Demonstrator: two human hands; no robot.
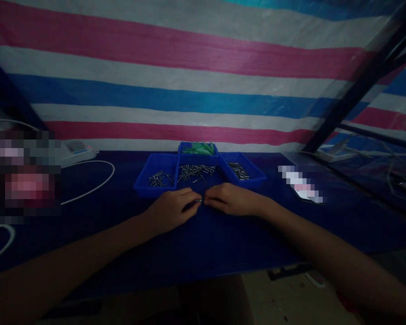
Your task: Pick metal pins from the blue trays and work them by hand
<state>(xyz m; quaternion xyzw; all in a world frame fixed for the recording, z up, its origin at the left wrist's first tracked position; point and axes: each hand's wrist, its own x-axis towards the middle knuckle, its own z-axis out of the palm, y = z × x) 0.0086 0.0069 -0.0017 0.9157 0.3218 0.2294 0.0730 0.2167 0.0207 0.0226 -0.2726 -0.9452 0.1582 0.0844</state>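
A slim metal pin (pixel 198 201) sits over the blue table (pixel 203 246), pinched in the left hand's (pixel 173 207) fingertips; the right hand's (pixel 235 198) fingers bunch at its end, their hold too dim to tell. Being thin, it could slip among the loose pins (pixel 193 173) just beyond. The left tray (pixel 159 161), right tray (pixel 254 174) and rear tray (pixel 199 159) hem that pile in.

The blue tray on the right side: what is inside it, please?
Inside the right blue tray lie many thin metal pieces; whatever is beneath them is covered and cannot be seen.
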